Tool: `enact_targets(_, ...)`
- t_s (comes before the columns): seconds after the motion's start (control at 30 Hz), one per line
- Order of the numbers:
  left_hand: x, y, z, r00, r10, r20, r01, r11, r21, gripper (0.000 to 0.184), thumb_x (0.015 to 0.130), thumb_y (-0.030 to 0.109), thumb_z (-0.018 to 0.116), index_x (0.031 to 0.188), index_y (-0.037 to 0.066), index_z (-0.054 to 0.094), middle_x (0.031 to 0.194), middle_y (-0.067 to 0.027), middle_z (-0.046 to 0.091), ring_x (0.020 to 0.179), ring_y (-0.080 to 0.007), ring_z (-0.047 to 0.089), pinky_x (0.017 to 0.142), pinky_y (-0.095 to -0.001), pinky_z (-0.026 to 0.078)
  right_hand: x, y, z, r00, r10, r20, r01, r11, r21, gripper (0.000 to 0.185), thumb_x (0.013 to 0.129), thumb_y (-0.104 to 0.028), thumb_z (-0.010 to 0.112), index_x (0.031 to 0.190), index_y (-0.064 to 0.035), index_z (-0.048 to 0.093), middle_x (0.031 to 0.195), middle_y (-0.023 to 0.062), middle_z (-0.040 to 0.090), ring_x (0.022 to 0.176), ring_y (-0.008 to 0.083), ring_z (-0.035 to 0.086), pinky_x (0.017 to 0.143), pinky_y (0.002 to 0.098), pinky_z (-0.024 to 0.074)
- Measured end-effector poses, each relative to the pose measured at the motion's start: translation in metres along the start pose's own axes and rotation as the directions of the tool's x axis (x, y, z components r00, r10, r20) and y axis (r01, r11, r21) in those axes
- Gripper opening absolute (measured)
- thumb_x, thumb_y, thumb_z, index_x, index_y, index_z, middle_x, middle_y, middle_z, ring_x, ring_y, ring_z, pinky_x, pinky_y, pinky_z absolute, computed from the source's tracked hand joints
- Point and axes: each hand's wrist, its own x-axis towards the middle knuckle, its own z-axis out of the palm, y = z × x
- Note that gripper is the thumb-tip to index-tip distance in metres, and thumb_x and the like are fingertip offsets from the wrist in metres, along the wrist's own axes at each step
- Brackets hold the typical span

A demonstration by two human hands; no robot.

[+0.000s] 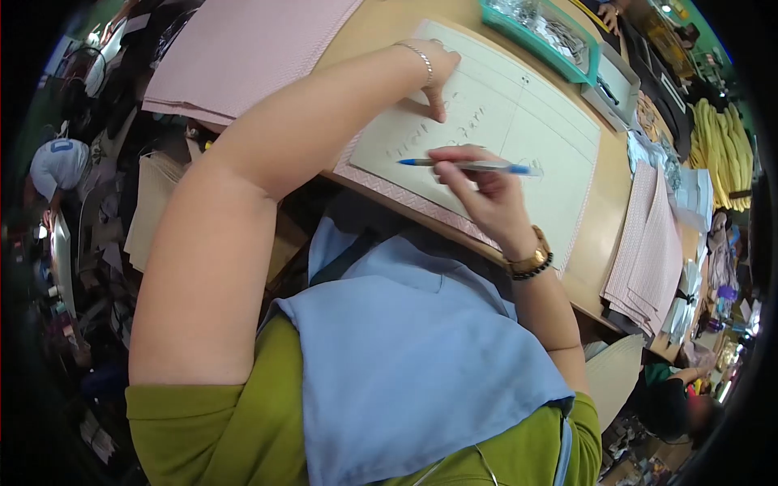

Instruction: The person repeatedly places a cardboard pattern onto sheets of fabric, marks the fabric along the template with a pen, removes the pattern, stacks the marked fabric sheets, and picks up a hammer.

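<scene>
A blue-tipped pen (514, 168) is gripped in my right hand (492, 198), its blue point turned left above a pale card sheet (559, 166). Whether the point touches the card I cannot tell. Handwriting and long ruled lines mark the card, which lies on pink patterned material (421, 202) showing along its near edge. My left hand (439, 71), with a bracelet at the wrist, rests on the card's far left part. Its thumb is spread from the other fingers, some of which are hidden from view.
A stack of pink patterned sheets (251, 53) covers the table's left side; more pink pieces (646, 251) lie at the right edge. A green tray (541, 34) of small metal items stands at the back beside a white box (609, 91). Other people are at both sides.
</scene>
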Motion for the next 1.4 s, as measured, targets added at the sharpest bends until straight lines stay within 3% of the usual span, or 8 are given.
enact_targets(0.17, -0.003, 0.006, -0.005, 0.999, -0.048, 0.023, 0.048, 0.999, -0.023, 0.114, 0.048, 0.055, 0.09, 0.14, 0.01, 0.04, 0.137, -0.0155, 0.049, 0.122, -0.0333, 0.052, 0.095, -0.0445, 0.05, 0.021, 0.009, 0.041, 0.958, -0.231, 0.168, 0.264, 0.94, -0.216, 0.011, 0.079, -0.005, 0.069, 0.088, -0.0029, 0.062, 0.073, 0.0105, 0.064, 0.068, 0.0215, 0.064, 0.061, 0.0313, 0.0524)
enact_targets(0.27, -0.005, 0.008, -0.006, 0.996, -0.084, 0.021, 0.085, 0.996, -0.041, 0.114, 0.049, 0.053, 0.091, 0.141, 0.01, 0.039, 0.136, -0.0143, 0.05, 0.122, -0.0328, 0.052, 0.095, -0.0442, 0.049, 0.028, 0.013, 0.045, 0.937, -0.215, 0.274, 0.313, 0.865, -0.393, 0.01, 0.081, -0.003, 0.068, 0.089, -0.0037, 0.063, 0.08, 0.0112, 0.066, 0.074, 0.0265, 0.065, 0.066, 0.034, 0.0522)
enact_targets(0.37, 0.001, 0.003, -0.002, 0.999, -0.021, 0.038, 0.022, 0.999, -0.041, 0.123, 0.046, 0.055, 0.09, 0.144, 0.009, 0.032, 0.136, -0.0239, 0.045, 0.12, -0.0384, 0.053, 0.097, -0.0421, 0.047, 0.028, 0.012, 0.044, 0.905, -0.313, 0.289, 0.414, 0.804, -0.427, 0.009, 0.079, -0.002, 0.067, 0.086, -0.0047, 0.062, 0.077, 0.0116, 0.065, 0.07, 0.0301, 0.063, 0.064, 0.036, 0.0519)
enact_targets(0.57, 0.005, 0.002, 0.001, 1.0, -0.006, 0.028, 0.006, 1.0, -0.021, 0.123, 0.046, 0.056, 0.09, 0.143, 0.008, 0.033, 0.136, -0.0247, 0.045, 0.117, -0.039, 0.054, 0.096, -0.0425, 0.047, 0.01, -0.005, 0.015, 0.959, -0.086, 0.27, 0.214, 0.845, -0.491, 0.014, 0.078, -0.005, 0.066, 0.088, -0.0074, 0.056, 0.075, 0.0112, 0.062, 0.071, 0.0313, 0.061, 0.064, 0.0402, 0.0505)
enact_targets(0.77, -0.001, 0.003, -0.002, 1.0, -0.002, 0.017, 0.003, 1.0, -0.017, 0.124, 0.046, 0.057, 0.089, 0.143, 0.006, 0.033, 0.134, -0.0267, 0.046, 0.117, -0.0399, 0.054, 0.097, -0.0422, 0.047, 0.021, 0.018, 0.044, 0.892, -0.341, 0.297, 0.437, 0.82, -0.371, 0.013, 0.08, -0.005, 0.069, 0.091, -0.006, 0.062, 0.078, 0.0111, 0.064, 0.07, 0.029, 0.063, 0.066, 0.0376, 0.0515)
enact_targets(0.97, 0.011, -0.001, 0.004, 1.0, 0.017, 0.013, -0.017, 0.999, 0.034, 0.126, 0.045, 0.056, 0.089, 0.144, 0.006, 0.031, 0.136, -0.0257, 0.045, 0.121, -0.0382, 0.051, 0.101, -0.0418, 0.044, -0.012, -0.001, -0.007, 0.954, -0.166, 0.25, 0.272, 0.828, -0.49, 0.011, 0.08, -0.005, 0.066, 0.089, -0.0041, 0.06, 0.076, 0.0112, 0.063, 0.071, 0.0272, 0.063, 0.065, 0.0361, 0.0516)
enact_targets(1.17, 0.008, 0.003, -0.002, 0.999, 0.041, 0.032, -0.043, 0.996, 0.084, 0.125, 0.046, 0.053, 0.09, 0.146, 0.008, 0.029, 0.14, -0.0245, 0.042, 0.126, -0.0391, 0.046, 0.104, -0.0434, 0.041, -0.108, -0.022, -0.109, 0.934, 0.069, -0.352, -0.183, 0.936, -0.301, 0.006, 0.081, 0.002, 0.063, 0.086, 0.0007, 0.063, 0.078, 0.0035, 0.064, 0.075, 0.0089, 0.061, 0.068, 0.0234, 0.0489)
enact_targets(1.4, 0.005, -0.006, 0.005, 1.0, 0.021, -0.019, -0.02, 0.997, 0.071, 0.124, 0.048, 0.055, 0.089, 0.147, 0.011, 0.028, 0.143, -0.0265, 0.037, 0.124, -0.0403, 0.049, 0.101, -0.0446, 0.045, -0.164, -0.015, -0.121, 0.916, 0.044, -0.398, -0.241, 0.854, -0.462, 0.005, 0.081, -0.001, 0.063, 0.085, 0.0012, 0.064, 0.076, 0.003, 0.063, 0.071, 0.0088, 0.058, 0.065, 0.0238, 0.0465)
